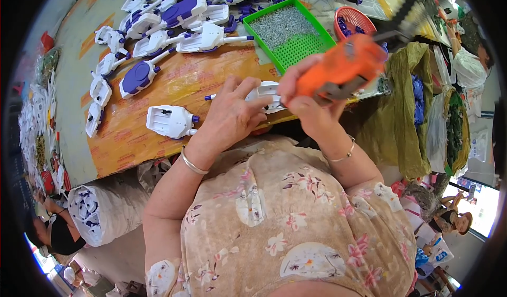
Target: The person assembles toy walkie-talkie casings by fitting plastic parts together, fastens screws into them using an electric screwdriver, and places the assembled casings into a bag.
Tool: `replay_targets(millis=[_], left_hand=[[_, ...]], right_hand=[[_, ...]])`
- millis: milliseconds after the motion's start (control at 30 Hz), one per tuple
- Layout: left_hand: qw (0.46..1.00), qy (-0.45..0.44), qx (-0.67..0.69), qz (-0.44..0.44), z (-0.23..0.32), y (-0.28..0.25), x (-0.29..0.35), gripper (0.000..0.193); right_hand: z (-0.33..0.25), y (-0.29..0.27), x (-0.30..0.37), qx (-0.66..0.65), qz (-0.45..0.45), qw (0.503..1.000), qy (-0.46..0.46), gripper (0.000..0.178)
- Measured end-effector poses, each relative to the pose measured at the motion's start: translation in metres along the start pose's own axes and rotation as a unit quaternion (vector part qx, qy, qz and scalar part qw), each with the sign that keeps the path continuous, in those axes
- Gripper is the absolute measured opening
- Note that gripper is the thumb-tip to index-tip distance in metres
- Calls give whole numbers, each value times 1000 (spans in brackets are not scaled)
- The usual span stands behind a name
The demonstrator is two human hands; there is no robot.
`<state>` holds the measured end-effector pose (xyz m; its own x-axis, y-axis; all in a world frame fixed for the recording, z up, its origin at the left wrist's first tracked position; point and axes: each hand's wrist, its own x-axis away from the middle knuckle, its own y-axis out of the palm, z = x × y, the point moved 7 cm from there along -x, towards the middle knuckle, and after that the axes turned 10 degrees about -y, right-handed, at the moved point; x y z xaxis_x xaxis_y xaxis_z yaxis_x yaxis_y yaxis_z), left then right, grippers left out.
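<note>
My right hand (317,109) grips an orange power screwdriver (343,67), blurred by motion, over the table's front edge. Beneath it, my left hand (232,114) presses its fingers onto a white plastic housing (266,92) with a purple-tipped stem poking out to the left. The right fingers and the tool hide part of this housing, and where the tool's tip points cannot be made out. Left of my left wrist lies another open white housing (170,121) with a purple peg. A purple-faced piece (138,79) rests farther back.
Several white and purple housings (208,38) are piled at the back left. A green perforated tray (303,51) holds many small screws. Beside it stands a red basket (359,16) with purple parts. An olive sack (412,107) hangs at the right; a white sack (121,207) stands below left.
</note>
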<state>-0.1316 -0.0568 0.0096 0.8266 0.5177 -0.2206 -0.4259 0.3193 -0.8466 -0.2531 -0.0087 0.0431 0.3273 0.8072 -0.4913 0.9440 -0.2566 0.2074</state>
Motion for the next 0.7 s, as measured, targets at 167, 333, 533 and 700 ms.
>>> replay_targets(millis=[167,333,533,700], left_hand=[[998,-60,8,-3,-7,-4,2,68],[996,-91,2,24,-17,-17,4,68],[979,-194,38,59,-55,-97,48,64],[976,-205,-60,-33,-91,-98,91,65]], right_hand=[[-34,-10,-4,13,33,998,-52,61],[-39,-9,3,-3,53,998,-41,56],[-30,-5,7,-37,31,998,-49,40],[-12,9,16,-61,53,997,3,42]])
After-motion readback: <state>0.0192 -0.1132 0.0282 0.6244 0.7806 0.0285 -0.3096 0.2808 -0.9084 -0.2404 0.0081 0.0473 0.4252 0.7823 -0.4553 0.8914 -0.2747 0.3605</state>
